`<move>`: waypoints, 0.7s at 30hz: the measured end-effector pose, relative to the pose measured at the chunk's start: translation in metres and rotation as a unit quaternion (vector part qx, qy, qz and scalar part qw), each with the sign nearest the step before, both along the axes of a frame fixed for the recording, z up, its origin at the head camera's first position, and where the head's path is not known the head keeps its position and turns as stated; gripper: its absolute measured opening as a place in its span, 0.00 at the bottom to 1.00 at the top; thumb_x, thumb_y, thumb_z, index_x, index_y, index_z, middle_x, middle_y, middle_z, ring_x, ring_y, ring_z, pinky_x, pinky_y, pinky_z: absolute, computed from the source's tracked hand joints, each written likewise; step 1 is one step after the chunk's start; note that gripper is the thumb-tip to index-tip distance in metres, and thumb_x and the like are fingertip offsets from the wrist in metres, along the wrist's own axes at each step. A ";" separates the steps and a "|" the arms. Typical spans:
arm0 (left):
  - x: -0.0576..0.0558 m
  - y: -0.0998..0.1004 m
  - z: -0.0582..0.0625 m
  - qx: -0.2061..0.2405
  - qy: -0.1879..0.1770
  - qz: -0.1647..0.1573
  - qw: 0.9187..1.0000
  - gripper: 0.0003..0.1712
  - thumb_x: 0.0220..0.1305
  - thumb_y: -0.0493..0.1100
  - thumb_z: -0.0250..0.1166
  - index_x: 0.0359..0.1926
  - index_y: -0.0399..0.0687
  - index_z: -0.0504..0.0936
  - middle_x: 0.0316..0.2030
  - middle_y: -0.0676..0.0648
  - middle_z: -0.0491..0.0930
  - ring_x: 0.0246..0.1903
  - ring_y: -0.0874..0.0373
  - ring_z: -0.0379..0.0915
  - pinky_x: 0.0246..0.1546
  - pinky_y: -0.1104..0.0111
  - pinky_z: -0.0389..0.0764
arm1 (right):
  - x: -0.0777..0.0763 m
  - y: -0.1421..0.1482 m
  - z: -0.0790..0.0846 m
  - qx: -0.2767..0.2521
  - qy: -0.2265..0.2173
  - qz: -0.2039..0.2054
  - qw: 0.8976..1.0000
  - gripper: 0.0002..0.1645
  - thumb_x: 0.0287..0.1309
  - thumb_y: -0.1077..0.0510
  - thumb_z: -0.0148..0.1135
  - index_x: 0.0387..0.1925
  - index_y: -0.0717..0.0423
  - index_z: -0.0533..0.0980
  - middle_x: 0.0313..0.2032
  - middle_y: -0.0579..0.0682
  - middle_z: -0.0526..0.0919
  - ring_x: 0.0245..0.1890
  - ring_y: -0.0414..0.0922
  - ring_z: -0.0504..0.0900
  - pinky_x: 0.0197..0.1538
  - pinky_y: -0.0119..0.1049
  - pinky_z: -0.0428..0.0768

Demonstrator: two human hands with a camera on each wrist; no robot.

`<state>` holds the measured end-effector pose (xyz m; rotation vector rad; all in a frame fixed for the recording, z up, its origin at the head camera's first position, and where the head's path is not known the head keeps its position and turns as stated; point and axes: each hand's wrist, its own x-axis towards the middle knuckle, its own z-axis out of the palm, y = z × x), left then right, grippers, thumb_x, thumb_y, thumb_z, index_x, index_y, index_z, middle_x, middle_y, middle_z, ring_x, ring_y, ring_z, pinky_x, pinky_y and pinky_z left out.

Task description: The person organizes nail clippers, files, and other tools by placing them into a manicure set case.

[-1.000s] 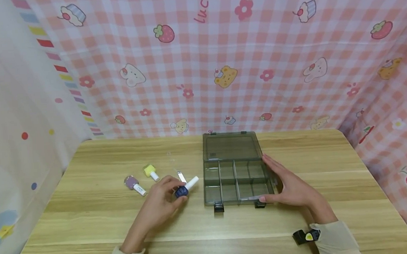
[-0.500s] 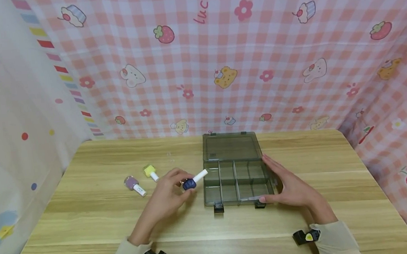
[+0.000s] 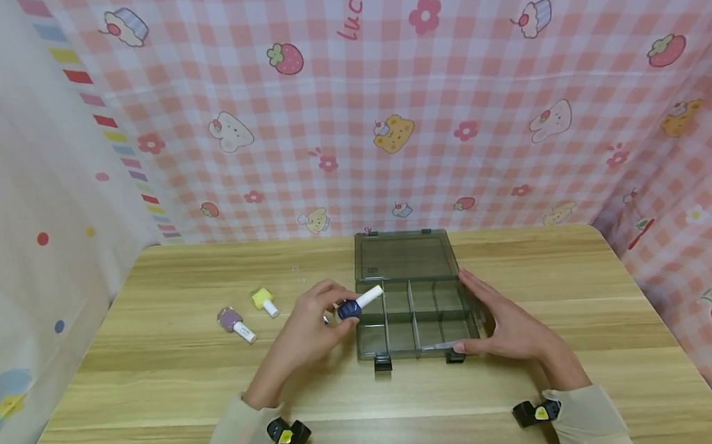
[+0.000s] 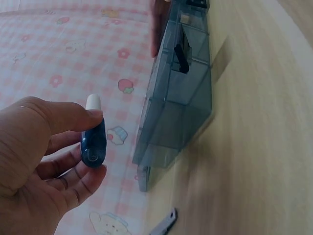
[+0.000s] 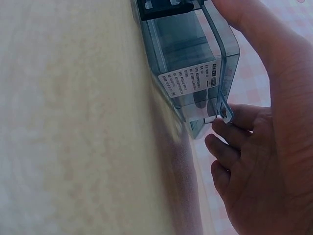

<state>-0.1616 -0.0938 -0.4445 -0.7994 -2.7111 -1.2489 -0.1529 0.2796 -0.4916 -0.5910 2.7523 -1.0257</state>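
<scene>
My left hand pinches a dark blue nail polish bottle between thumb and fingers, its white cap tilted up to the right. In the head view the bottle overlaps the left edge of a smoky, see-through compartment box; the left wrist view shows it apart from the box. The box lies with its lid folded back. At the right end, my right hand holds the box, thumb at the front rim and fingers along the side. A nail clipper lies on the table below the left hand.
On the left of the table lie a purple nail polish bottle and a yellow nail polish bottle, both white-capped. Small clear pieces lie behind them. Two black latches jut from the box's front. A checked cloth hangs behind.
My left hand has carried the blue nail polish bottle rightward and away from me, from beside the nail clipper to the box's left edge. The right hand and the box have stayed put.
</scene>
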 end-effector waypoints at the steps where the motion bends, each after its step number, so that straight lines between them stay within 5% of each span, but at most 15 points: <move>1: -0.001 0.001 0.000 -0.002 0.000 -0.004 1.000 0.19 0.58 0.35 0.76 0.52 0.44 0.86 0.45 0.50 0.82 0.41 0.60 0.78 0.44 0.60 0.87 | 0.000 0.000 0.000 0.000 0.000 0.000 1.000 0.77 0.44 0.28 0.78 0.83 0.44 0.41 0.83 0.49 0.43 0.81 0.61 0.47 0.75 0.69 0.57; 21: -0.016 0.043 0.015 -0.036 0.002 -0.070 0.997 0.18 0.62 0.38 0.73 0.54 0.44 0.86 0.46 0.50 0.81 0.42 0.59 0.74 0.41 0.61 0.84 | 0.000 0.000 0.002 0.009 0.003 0.000 1.000 0.77 0.44 0.28 0.78 0.83 0.45 0.42 0.83 0.51 0.43 0.81 0.62 0.48 0.74 0.69 0.57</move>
